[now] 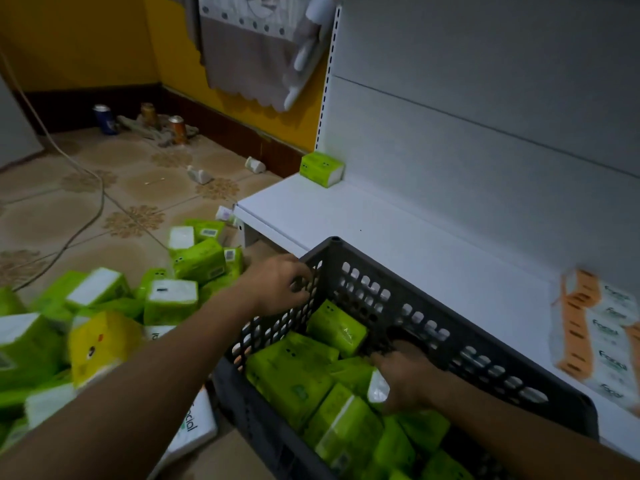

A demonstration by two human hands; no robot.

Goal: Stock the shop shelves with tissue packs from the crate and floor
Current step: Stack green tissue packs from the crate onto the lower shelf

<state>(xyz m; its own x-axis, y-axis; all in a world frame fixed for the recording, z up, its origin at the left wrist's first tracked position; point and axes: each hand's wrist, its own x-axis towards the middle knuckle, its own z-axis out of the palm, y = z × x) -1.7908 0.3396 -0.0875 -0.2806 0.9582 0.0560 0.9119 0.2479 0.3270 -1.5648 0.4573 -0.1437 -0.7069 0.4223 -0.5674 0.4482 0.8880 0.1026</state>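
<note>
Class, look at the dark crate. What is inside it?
Green tissue packs fill the crate, piled loosely. The right hand reaches in among them. The crate's floor and any lower packs are covered.

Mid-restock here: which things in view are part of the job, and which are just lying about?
Job: crate, green packs inside it, packs piled on floor, shelf, lone green pack and orange-striped packs already on it.
Lying about: cans by the wall, cable, cloth hanging on wall.

"Facial" repeats down the orange-and-white packs [602, 341] on the shelf [415, 237].
</note>
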